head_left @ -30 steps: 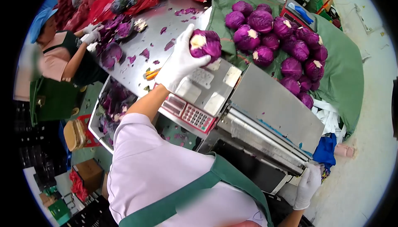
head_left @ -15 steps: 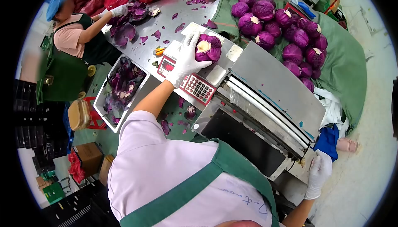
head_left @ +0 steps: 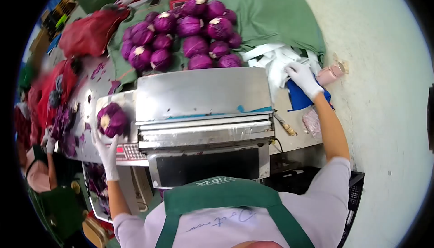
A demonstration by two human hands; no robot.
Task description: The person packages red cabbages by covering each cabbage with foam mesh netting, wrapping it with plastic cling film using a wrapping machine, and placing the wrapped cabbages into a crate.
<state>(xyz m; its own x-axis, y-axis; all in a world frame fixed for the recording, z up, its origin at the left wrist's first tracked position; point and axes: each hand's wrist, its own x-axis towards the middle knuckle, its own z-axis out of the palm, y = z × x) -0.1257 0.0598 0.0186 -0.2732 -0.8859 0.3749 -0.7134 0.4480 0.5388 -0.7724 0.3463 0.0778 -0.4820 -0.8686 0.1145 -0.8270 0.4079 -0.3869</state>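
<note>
A red cabbage (head_left: pixel 112 120) sits on the weighing plate of the scale (head_left: pixel 129 150), its pale cut stem facing the left. My left hand (head_left: pixel 106 152), in a white glove, is right at its near left side, fingers stretched and thumb apart. On the right, my gloved right hand (head_left: pixel 305 79) has its fingers bent together over the edge of a heap of white strips (head_left: pixel 275 60). Its fingertips pinch at a strip; a blue cloth (head_left: pixel 298 97) lies beneath the hand.
A steel wrapping machine (head_left: pixel 203 94) with film stands before me. Behind it, several red cabbages (head_left: pixel 195 46) are piled on green cloth (head_left: pixel 271 8). A pink bottle (head_left: pixel 331 73) lies at the right. A co-worker (head_left: pixel 43 166) handles leaves at the left.
My view has swung right. My left hand has loosened from around the cabbage to its near side. My right hand has moved forward from beside the blue cloth to the white strips.
</note>
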